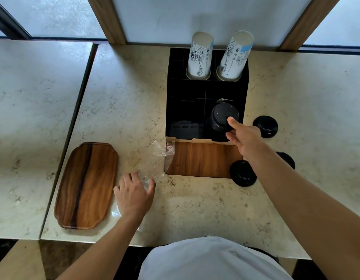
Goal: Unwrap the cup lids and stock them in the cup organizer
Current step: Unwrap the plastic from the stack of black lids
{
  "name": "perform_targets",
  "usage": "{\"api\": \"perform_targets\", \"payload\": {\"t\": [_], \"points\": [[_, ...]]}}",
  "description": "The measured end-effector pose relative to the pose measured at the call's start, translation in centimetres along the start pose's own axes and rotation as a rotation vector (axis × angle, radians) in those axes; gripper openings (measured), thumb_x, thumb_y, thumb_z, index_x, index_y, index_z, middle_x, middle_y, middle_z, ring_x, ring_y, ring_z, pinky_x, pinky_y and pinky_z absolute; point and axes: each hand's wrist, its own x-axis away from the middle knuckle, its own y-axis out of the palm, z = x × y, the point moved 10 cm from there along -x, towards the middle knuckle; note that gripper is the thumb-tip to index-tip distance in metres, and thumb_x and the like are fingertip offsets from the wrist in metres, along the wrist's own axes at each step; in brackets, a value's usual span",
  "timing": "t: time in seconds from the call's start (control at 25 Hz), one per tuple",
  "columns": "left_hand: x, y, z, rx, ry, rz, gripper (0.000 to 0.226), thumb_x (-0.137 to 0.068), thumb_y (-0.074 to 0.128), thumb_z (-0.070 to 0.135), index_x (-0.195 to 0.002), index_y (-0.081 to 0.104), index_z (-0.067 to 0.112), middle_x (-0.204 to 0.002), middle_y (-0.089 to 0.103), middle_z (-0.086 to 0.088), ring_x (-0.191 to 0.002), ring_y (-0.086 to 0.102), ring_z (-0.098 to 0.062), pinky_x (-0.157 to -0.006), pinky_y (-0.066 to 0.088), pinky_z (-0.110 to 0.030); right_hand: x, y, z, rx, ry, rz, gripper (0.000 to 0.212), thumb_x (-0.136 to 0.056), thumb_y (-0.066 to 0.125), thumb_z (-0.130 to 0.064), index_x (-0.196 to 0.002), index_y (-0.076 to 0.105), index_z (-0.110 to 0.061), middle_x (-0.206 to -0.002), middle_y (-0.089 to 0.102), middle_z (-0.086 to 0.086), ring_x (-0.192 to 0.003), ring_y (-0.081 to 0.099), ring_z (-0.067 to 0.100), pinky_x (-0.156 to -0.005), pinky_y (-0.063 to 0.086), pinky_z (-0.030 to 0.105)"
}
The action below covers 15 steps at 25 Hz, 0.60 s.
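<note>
A black cup organizer (187, 93) with a wooden front stands on the marble counter. A stack of black cup lids (220, 118) sits in its front right slot. My right hand (243, 138) grips that stack, thumb on the top lid. My left hand (134, 196) rests on the clear plastic wrap (154, 160), which lies flat on the counter left of the organizer; its fingers are spread. Three loose black lids lie to the right: one (266, 126) beside the organizer, one (242, 173) at its front corner, one (286, 159) partly hidden by my right arm.
Two stacks of white printed paper cups (199, 57) (233, 57) stand in the organizer's back slots. A wooden tray (87, 185) lies to the left of my left hand. A seam (74, 126) splits the counter. The counter's front edge is near my body.
</note>
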Motion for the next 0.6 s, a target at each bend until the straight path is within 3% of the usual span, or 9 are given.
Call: {"api": "perform_targets", "payload": {"t": [0.6], "points": [[0.0, -0.2, 0.1, 0.008, 0.007, 0.008, 0.062, -0.089, 0.037, 0.063, -0.121, 0.060, 0.015, -0.109, 0.060, -0.010, -0.098, 0.058, -0.028, -0.076, 0.043, -0.041, 1.6, 0.6, -1.6, 0.393, -0.125, 0.109, 0.039, -0.089, 0.076, -0.043, -0.069, 0.056, -0.017, -0.078, 0.069, 0.002, -0.090, 0.076, 0.023, -0.093, 0.060, 0.042]]}}
